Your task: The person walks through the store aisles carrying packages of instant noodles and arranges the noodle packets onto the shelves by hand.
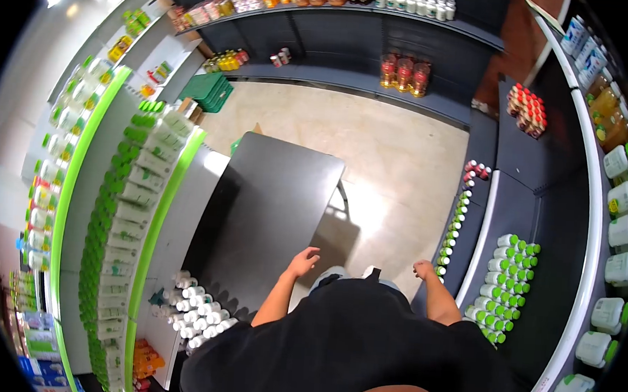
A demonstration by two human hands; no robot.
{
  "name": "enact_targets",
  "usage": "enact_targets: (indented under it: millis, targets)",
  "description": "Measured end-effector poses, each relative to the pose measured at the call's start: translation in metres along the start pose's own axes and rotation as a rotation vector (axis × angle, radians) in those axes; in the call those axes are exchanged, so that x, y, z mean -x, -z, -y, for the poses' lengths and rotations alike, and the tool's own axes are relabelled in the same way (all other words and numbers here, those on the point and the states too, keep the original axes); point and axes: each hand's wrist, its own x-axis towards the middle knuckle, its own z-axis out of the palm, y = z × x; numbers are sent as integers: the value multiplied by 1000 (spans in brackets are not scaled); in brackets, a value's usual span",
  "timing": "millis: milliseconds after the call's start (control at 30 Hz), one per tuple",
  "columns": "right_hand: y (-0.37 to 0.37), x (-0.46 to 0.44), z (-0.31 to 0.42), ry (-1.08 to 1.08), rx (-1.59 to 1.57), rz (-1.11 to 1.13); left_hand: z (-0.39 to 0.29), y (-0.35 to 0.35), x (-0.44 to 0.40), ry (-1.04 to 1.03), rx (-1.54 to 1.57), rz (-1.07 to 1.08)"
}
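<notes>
Close by your left arm, white bottles (pixel 210 310) crowd the near end of the surface (pixel 278 194). Your left hand (pixel 303 261) is empty, fingers loosely spread; your right hand (pixel 422 269) curls, whether pinching I can't tell. Beside it, green-capped bottles (pixel 450 243) line the low shelf (pixel 469 238). All look light, stiff and smooth; grip their bodies.

One dark table (pixel 271 186), over a dozen white bottles (pixel 199 312) near left, dozens of green-capped containers (pixel 128 235) left, about two dozen green-lidded bottles (pixel 499 286) right, and three front red-labelled containers (pixel 405 75) far.
</notes>
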Motion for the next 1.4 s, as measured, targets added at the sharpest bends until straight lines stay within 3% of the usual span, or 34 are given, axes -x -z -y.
enact_targets:
  millis: [33, 133, 233, 267, 300, 333, 367, 400, 467, 533, 600, 633, 667, 733, 767, 833, 900, 1000, 1133, 1200, 1233, 1267, 1300, 1333, 1367, 1400]
  targets:
    - [17, 31, 19, -22, -32, -54, 5, -12, -17, -94, -12, 44]
    - [28, 34, -22, -15, -336, -196, 35, -25, -59, 22, 49, 326]
    - [20, 58, -61, -68, -490, -270, 71, -1, -92, 417, -129, 396]
    - [22, 86, -54, -142, -445, -308, 60, 22, -100, 388, -140, 744]
    - [15, 95, -70, -203, -496, -271, 66, 41, -116, 218, -481, 806]
    - [-14, 46, -168, -33, -412, -109, 46, 51, -126, 6, -792, 884]
    - [-28, 61, -184, -86, -141, -142, 21, 52, -136, -100, -919, 917]
    - [-31, 84, -180, -199, -156, -142, -4, 50, -146, -154, -953, 923]
    - [-22, 117, -151, -370, -354, -166, -9, 45, -213, 68, -568, 857]
    - [-6, 130, -124, -461, -477, -198, -25, 11, -265, 51, -395, 733]
    - [14, 132, -98, -509, -572, -242, -72, -42, -318, -648, -88, 692]
    - [29, 129, -84, -520, -626, -267, -91, -85, -381, -499, -777, 748]
    - [46, 125, -68, -527, -683, -293, -119, -133, -446, -474, -1515, 943]
    - [82, 110, -41, -535, -834, -339, -187, -185, -470, -362, -933, 432]
    - [107, 99, -25, -525, -912, -372, -219, -216, -493, -206, -693, 432]
    - [164, 67, 9, -456, -1020, -452, -277, -277, -537, -292, -528, 576]
    - [218, 25, 34, -248, -947, -579, -349, -313, -535, -374, -518, 615]
    - [290, -17, 106, 8, -886, -678, -379, -358, -571, -528, -672, 653]
    - [318, -87, 136, 70, -799, -517, -374, -396, -611, -396, -668, 749]
    - [328, -127, 144, -1, -849, -313, -375, -399, -609, -311, -721, 658]
    - [336, -150, 127, 193, -634, -358, -347, -394, -626, -71, -351, 863]
    - [332, -180, 123, 395, -442, -395, -354, -376, -633, 22, -449, 903]
    - [347, -195, 136, 278, -453, -455, -374, -353, -618, -41, -638, 794]
    - [374, -201, 163, 235, -364, -457, -335, -346, -676, -86, -661, 1221]
    - [397, -217, 177, 219, -297, -459, -334, -323, -687, -243, -792, 998]
    - [424, -228, 189, 106, -453, -307, -339, -304, -694, -396, -915, 773]
